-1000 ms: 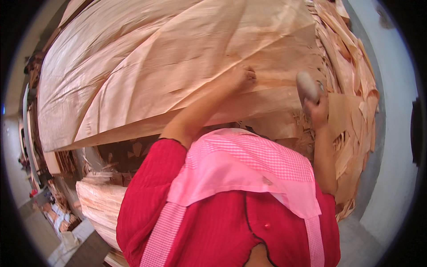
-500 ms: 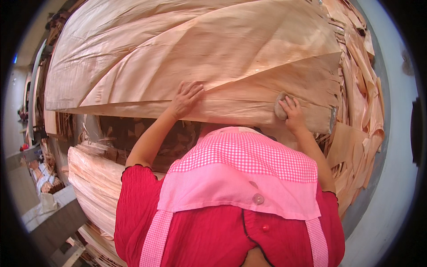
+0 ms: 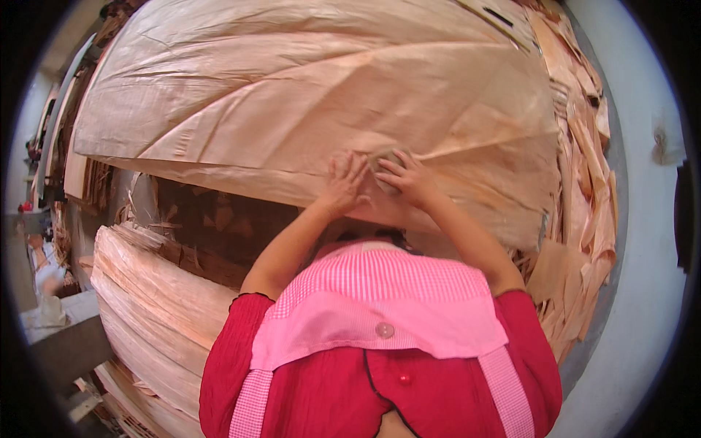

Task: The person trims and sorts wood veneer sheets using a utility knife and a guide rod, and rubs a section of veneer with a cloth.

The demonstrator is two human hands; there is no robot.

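A large, thin, pale tan wood veneer sheet [image 3: 307, 95] lies over a stack in front of me, with long creases across it. My left hand [image 3: 345, 182] rests flat on the sheet near its front edge, its fingers spread and slightly blurred. Close beside it, my right hand [image 3: 410, 179] grips a rounded grey-brown pad [image 3: 381, 159], whose material I cannot make out, and presses it against the veneer. The fingertips of both hands are almost touching at the pad.
Another veneer stack [image 3: 161, 292] stands at my left, below a dark gap [image 3: 234, 219]. Torn veneer strips [image 3: 584, 160] hang along the right side, by a pale wall [image 3: 650, 241]. A short black object [image 3: 499, 16] lies on the far right of the sheet.
My right hand has slid the pad left from the sheet's right end to its middle. My left hand has shifted right and a little nearer to me, and the front edge has smoothed somewhat.
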